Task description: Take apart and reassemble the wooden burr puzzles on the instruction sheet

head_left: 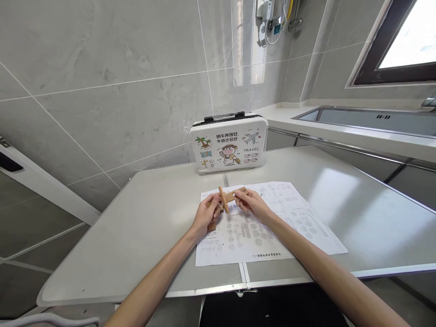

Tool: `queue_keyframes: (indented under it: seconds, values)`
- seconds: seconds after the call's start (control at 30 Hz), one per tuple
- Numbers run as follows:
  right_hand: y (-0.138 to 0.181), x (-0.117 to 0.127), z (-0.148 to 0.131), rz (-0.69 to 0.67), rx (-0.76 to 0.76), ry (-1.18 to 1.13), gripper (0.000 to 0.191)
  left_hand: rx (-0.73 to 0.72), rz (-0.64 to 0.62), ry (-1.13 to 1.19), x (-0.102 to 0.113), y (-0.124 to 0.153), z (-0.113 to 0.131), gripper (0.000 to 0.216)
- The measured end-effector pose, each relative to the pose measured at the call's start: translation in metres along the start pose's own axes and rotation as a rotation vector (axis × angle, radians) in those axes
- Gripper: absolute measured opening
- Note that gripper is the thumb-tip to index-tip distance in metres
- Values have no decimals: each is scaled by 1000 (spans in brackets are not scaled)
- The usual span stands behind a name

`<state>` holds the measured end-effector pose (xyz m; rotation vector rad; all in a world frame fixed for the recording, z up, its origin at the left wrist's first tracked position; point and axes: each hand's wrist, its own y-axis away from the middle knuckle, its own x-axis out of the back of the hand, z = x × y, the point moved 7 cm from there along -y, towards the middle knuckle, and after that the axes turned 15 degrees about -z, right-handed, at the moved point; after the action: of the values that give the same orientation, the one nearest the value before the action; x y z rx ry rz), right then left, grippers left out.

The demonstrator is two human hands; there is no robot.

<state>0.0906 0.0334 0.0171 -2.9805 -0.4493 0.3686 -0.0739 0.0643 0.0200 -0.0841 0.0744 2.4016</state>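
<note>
My left hand (pixel 207 212) is closed around brown wooden pieces over a printed sheet (pixel 272 247). A round-ended wooden stick (pixel 224 200) stands crosswise beside its fingertips. From that stick a flat wooden bar (pixel 230 196) with a hole reaches to the right, and the fingers of my right hand (pixel 251 203) pinch its far end. Below my left palm shows another wooden piece (pixel 211 225), partly covered by the hand. How the pieces join inside my left hand is hidden.
A white carry case (pixel 231 147) with cartoon prints and a black handle stands upright at the back of the folding table (pixel 163 218). To the right is a counter with a sink (pixel 368 119). Tiled wall rises behind the case, with a window (pixel 408 41) at the upper right.
</note>
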Motion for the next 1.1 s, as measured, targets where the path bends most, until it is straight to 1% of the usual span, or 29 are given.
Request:
queue_keyframes:
  seconds: [0.13,0.4,0.6,0.73,0.87,0.97,1.1]
  values:
    - [-2,-2,7,-70,-40,-127,49,-16,-94,-4,-6,0,0,49]
    - [0,-6,11,-129,-109,-127,47,-11,-136,13,-4,2,0,47]
    - [-1,-9,16,-187,-80,-140,49,-31,-123,28,-5,1,-4,49]
    - [-1,-11,19,-217,-79,-98,52,-65,-97,9,-4,0,-5,49]
    - [0,-11,19,-214,-78,-62,54,-82,-96,-22,-5,0,-6,50]
    - [0,-13,18,-210,-73,-76,54,-79,-79,-24,-5,0,-6,52]
    - [0,-16,17,-210,-81,-113,53,-70,-95,-37,-7,0,-3,52]
